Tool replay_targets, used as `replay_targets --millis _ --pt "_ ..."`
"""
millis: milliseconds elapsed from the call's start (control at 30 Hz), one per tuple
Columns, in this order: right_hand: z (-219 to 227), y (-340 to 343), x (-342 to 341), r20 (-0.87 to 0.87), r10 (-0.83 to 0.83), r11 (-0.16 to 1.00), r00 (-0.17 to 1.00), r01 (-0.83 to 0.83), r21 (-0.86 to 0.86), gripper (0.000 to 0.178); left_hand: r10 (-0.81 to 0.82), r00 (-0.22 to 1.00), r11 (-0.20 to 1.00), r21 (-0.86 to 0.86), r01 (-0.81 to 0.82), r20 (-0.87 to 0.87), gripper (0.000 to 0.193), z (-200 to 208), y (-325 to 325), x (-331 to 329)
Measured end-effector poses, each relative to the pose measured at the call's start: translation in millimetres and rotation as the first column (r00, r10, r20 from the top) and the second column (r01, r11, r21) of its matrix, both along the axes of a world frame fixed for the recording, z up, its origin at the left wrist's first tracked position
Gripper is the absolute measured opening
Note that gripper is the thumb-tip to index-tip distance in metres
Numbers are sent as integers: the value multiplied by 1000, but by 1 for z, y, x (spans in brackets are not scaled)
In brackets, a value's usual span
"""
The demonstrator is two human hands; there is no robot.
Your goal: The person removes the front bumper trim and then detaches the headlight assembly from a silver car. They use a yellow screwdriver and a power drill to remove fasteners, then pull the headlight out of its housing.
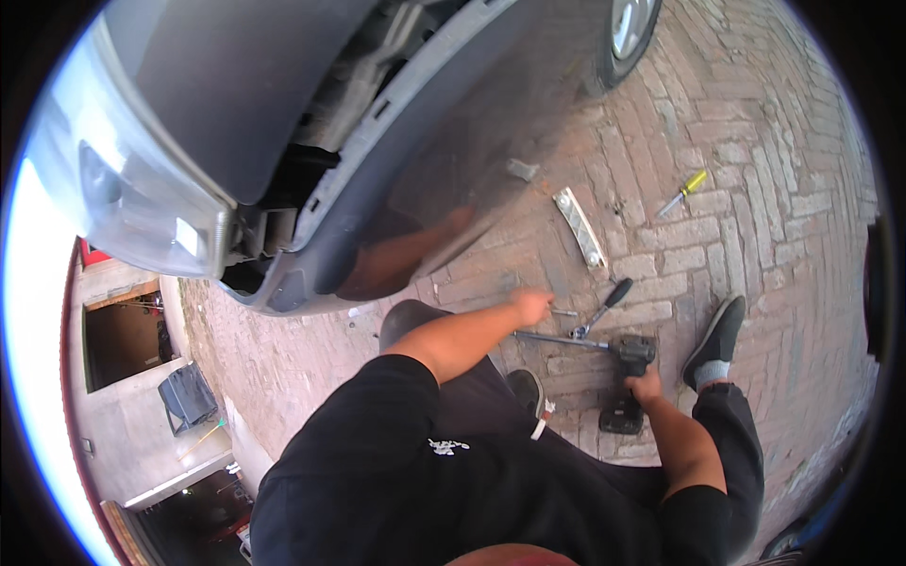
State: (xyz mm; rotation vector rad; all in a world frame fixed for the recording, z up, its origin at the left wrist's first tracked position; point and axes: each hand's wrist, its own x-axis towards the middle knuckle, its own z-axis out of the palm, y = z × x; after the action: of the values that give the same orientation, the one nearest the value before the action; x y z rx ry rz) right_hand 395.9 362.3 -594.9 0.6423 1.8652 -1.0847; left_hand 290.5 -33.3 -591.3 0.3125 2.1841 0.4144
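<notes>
My right hand (pixel 646 386) is wrapped round the handle of a black cordless impact wrench (pixel 634 353), its battery toward me. A long metal extension bar (pixel 563 340) runs from its nose to the left. My left hand (pixel 533 305) is closed in front of the car bumper, just beyond the bar's far end. A short, slim metal piece (pixel 564 313) shows beside its fingers; whether they grip it or something smaller, I cannot make out. Just beyond the bar lies a ratchet wrench (pixel 604 307) with a black handle, on the brick paving.
The dark bumper (pixel 425 208) curves across the upper left, gaping from the car body beside the headlight (pixel 142 179). A pale metal bracket (pixel 580 229) and a yellow-handled screwdriver (pixel 683 192) lie on the bricks. My shoes (pixel 717 340) are near the wrench. A wheel (pixel 627 42) stands far off.
</notes>
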Motion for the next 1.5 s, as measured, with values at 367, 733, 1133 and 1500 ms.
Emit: replay_targets --millis 367,733,1133,1500 --pt "111 25 -111 6 165 977 986 -163 -136 14 -154 853 975 215 50 498 68 28 -12 -10" --pt "334 103 -144 -232 -237 969 943 212 -131 41 464 869 723 492 -485 174 27 263 -15 -69" --pt "405 118 -124 -671 -114 864 733 -260 -431 67 317 609 -670 626 -400 727 51 400 66 -130" --pt "427 32 -154 -350 -157 809 924 -83 -582 42 446 513 -667 654 -356 734 53 425 46 -157"
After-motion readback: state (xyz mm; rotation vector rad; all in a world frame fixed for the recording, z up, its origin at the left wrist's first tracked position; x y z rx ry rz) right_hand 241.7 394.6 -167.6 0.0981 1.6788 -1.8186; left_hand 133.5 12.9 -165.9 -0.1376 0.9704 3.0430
